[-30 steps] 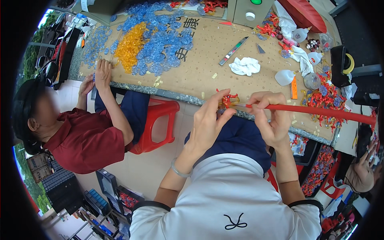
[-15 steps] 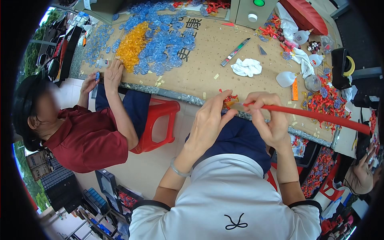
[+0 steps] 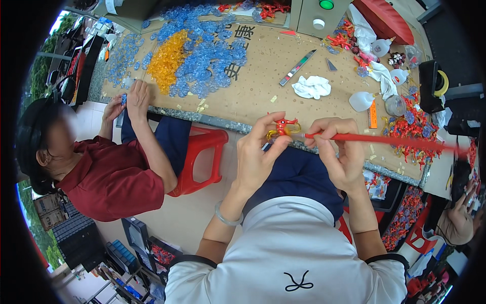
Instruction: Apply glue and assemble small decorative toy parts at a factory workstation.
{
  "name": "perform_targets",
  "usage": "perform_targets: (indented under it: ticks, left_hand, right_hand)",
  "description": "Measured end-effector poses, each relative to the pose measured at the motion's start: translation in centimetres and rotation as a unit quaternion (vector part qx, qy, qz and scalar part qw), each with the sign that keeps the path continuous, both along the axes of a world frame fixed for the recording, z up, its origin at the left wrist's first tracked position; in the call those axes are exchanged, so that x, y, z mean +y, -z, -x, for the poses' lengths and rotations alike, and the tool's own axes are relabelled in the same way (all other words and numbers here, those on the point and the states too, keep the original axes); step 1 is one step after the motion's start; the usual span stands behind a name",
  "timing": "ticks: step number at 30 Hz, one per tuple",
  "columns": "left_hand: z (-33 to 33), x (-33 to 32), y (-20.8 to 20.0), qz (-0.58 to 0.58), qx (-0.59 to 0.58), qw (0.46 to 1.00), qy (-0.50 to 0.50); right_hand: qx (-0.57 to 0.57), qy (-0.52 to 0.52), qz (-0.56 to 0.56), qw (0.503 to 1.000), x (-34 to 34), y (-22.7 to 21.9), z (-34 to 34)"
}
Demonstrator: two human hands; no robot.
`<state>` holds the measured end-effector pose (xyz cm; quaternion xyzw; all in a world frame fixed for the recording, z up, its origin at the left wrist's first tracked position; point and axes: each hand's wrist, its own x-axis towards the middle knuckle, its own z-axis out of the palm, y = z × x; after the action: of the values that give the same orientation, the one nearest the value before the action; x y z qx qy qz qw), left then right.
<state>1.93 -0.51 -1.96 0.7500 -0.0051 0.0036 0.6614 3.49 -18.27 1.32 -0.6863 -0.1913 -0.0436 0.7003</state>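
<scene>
My left hand [image 3: 256,158] pinches a small red figure with a see-through yellow part [image 3: 283,127] between thumb and fingers, just over the table's near edge. In my right hand [image 3: 343,156] is a long red stick with a pale tip [image 3: 369,138], gripped close to its left end. That tip points at the yellow part, at or almost at its surface; whether they touch I cannot tell. The stick's far end is blurred. A heap of similar red figures [image 3: 412,133] lies on the table to the right of my hands.
On the cardboard-covered table [image 3: 273,66] are blue clear pieces [image 3: 212,66], a yellow pile [image 3: 167,61], a knife [image 3: 297,67], a white cloth [image 3: 311,87] and a squeeze bottle [image 3: 361,101]. At left sits a co-worker [image 3: 111,177], both hands at the table edge, near a red stool [image 3: 205,157].
My left hand has turned and drawn back slightly, so the figure shows more fully. The stick's far end has swung up a little. The co-worker's hand has shifted slightly left.
</scene>
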Motion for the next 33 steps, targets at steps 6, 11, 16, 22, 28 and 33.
perform_targets:
  ticks: [6,11,16,22,28,33]
  left_hand:
    - [0.0,0.1,-0.4,0.012,-0.002,1.000,0.001]
    - [0.0,0.4,0.2,-0.015,-0.041,0.999,-0.011]
    - [0.3,1.5,0.6,-0.054,-0.045,0.997,-0.028]
    - [-0.1,0.2,0.9,-0.094,-0.098,0.991,-0.008]
    - [0.3,-0.3,0.1,-0.203,-0.132,0.970,-0.014]
    - [0.6,-0.4,-1.5,-0.213,-0.115,0.970,0.024]
  right_hand:
    - [0.018,-0.008,-0.087,0.996,0.3,-0.3,-0.3]
    - [0.082,0.075,-0.027,0.993,-0.5,-0.9,-0.6]
    - [0.182,0.123,0.304,0.927,-1.2,0.6,-1.7]
    - [0.131,0.194,0.389,0.891,-2.6,3.3,-2.5]
    - [0.075,0.109,0.253,0.958,0.6,0.8,0.4]
    - [0.190,-0.001,-0.030,0.981,2.2,2.6,1.5]
